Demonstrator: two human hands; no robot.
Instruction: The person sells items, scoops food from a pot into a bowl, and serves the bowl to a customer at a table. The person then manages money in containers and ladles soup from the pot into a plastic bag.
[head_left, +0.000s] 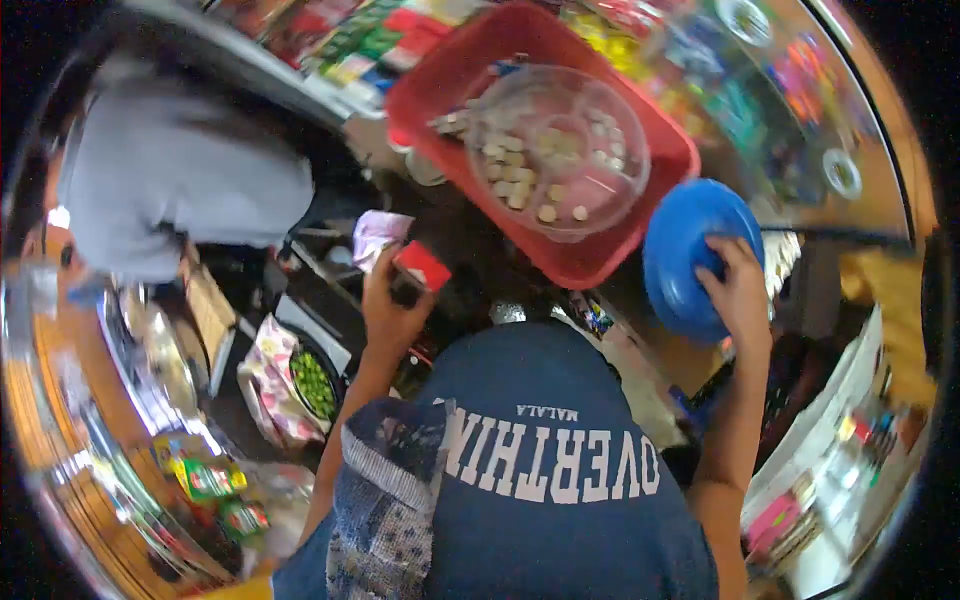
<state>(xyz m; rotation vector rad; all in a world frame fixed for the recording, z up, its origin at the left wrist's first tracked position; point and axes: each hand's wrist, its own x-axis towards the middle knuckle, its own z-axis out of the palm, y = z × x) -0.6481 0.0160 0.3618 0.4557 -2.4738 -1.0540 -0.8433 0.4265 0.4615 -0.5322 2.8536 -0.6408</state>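
Left hand (392, 308): fingers drawn together, pinching a crumpled purple slip (378, 235), paper-like and blurred; a flat red piece (425, 265) sits at the same fingertips, toward the right.
Right hand (737, 290): thumb and fingers bent against the face of a round blue lid (672, 265); whether they close on a knob there, one cannot tell.
Blue lid: tilted, just beside the near right corner of a red basin; touching or apart is unclear.
Red basin (578, 268): ahead of the person, beyond and between the two hands.
Clear tray (612, 192): round, divided into compartments, inside the basin.
Coins (515, 180): many in the tray's compartments, smeared by motion.
Left side: a patterned bag (262, 385) stands near the left forearm, by a heap of small green pieces (313, 382); green packets (207, 480) lie nearer the person.
Co-worker: a person in grey (190, 180), upper left, well apart from the basin.
Clothing: dark lettered shirt (560, 420), with a grey patterned cloth (385, 500) over it.
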